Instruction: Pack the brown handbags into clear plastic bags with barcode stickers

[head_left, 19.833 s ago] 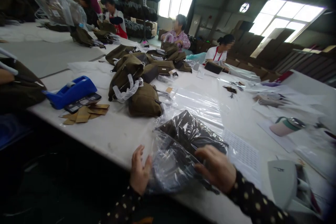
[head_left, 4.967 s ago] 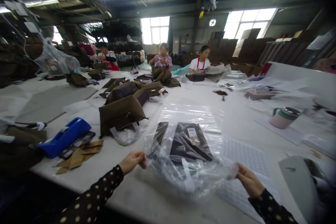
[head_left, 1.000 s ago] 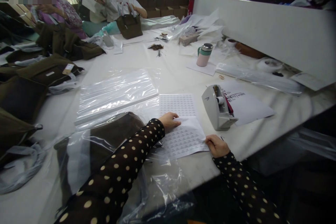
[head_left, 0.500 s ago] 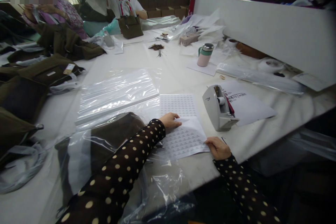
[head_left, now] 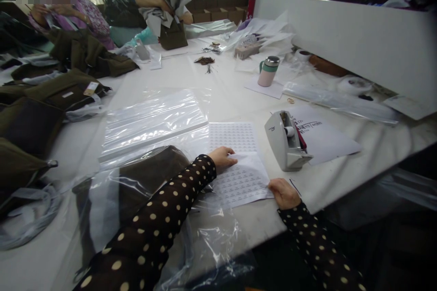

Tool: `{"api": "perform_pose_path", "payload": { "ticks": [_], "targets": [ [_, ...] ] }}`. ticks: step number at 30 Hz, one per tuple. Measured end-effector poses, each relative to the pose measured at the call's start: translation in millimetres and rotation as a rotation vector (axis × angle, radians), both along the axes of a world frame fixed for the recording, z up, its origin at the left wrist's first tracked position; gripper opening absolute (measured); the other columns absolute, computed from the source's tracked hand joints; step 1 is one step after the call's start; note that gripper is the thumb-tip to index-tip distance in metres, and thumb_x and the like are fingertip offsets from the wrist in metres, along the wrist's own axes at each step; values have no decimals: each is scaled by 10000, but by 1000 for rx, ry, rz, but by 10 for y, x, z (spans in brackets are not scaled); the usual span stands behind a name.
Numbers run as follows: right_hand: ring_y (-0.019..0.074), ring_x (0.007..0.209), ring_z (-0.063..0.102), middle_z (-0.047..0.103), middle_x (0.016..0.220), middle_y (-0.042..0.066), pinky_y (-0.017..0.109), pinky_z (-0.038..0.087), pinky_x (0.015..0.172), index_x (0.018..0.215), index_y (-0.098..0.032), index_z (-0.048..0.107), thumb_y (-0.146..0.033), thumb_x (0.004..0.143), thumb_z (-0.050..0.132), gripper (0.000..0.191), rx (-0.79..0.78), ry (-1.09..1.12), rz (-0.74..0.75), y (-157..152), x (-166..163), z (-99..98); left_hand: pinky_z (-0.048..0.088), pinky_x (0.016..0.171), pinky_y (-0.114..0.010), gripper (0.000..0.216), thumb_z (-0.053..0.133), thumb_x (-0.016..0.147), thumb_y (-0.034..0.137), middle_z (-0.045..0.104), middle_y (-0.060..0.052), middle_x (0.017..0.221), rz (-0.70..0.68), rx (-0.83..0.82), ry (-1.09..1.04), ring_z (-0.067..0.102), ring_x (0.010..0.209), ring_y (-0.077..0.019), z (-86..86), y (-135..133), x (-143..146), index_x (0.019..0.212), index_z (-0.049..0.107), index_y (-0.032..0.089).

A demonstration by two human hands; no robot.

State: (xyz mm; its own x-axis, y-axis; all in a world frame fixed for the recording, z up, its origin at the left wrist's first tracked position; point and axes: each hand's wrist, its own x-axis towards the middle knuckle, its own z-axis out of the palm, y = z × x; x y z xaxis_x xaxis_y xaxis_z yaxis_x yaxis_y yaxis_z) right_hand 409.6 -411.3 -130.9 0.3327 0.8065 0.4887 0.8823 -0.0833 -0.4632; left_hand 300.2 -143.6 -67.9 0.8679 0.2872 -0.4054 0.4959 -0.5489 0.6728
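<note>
A white sheet of small printed labels [head_left: 241, 177] lies near the table's front edge. My left hand [head_left: 222, 157] rests on its upper left part, fingers curled and pressing down. My right hand [head_left: 282, 192] pinches the sheet's lower right corner. Under my left forearm lies a dark brown bag inside a clear plastic bag [head_left: 136, 191]. A second label sheet [head_left: 232, 135] lies flat just beyond the first.
A grey tape dispenser [head_left: 286, 140] stands right of the sheets on a white paper. Flat clear plastic bags [head_left: 153, 120] lie ahead. Olive-brown bags [head_left: 30, 118] pile at the left. A pink and green cup [head_left: 266, 72] stands farther back. Other people work at the far side.
Since five seconds ago my hands left the plastic bag and went to the label sheet. Over the last second they barely moved; a far worker lifted a grey cloth over a bag.
</note>
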Motion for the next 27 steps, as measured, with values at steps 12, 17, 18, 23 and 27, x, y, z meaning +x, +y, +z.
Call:
{"api": "perform_pose_path", "payload": {
  "ticks": [12, 17, 18, 23, 27],
  "targets": [
    [169, 765, 572, 637, 804, 41, 291, 478, 696, 903, -194, 575, -150, 802, 540, 115, -78, -52, 53, -6, 27, 61, 440, 681, -241, 333, 588, 693, 370, 663, -31, 812, 6, 8, 0, 596, 725, -167, -3, -5, 7, 962, 646, 184],
    [168, 712, 554, 615, 717, 31, 299, 456, 669, 738, -197, 566, -136, 833, 469, 149, -70, 8, 2, 21, -17, 47, 442, 683, -244, 343, 592, 693, 380, 664, -34, 798, 9, 6, 5, 597, 717, -169, -1, -6, 9, 966, 646, 180],
    [169, 715, 552, 610, 714, 30, 302, 454, 673, 725, -200, 561, -136, 839, 451, 171, -68, 31, -5, 20, -26, 52, 443, 681, -243, 343, 592, 695, 379, 665, -34, 799, 10, 4, 5, 598, 717, -168, -2, -6, 9, 969, 644, 180],
    [157, 719, 578, 625, 768, 17, 274, 470, 650, 819, -217, 580, -187, 828, 495, 91, -82, 158, -42, -4, -39, 92, 446, 682, -243, 340, 595, 694, 370, 668, -34, 805, 7, -14, 8, 600, 723, -168, -10, 5, 7, 970, 644, 178],
    [172, 769, 589, 649, 838, 40, 290, 476, 712, 926, -212, 602, -194, 845, 489, 140, -87, 57, -35, 19, -32, 82, 448, 688, -242, 353, 588, 701, 386, 669, -34, 815, 5, -28, 5, 602, 735, -169, 4, 4, -2, 981, 641, 178]
  ]
}}
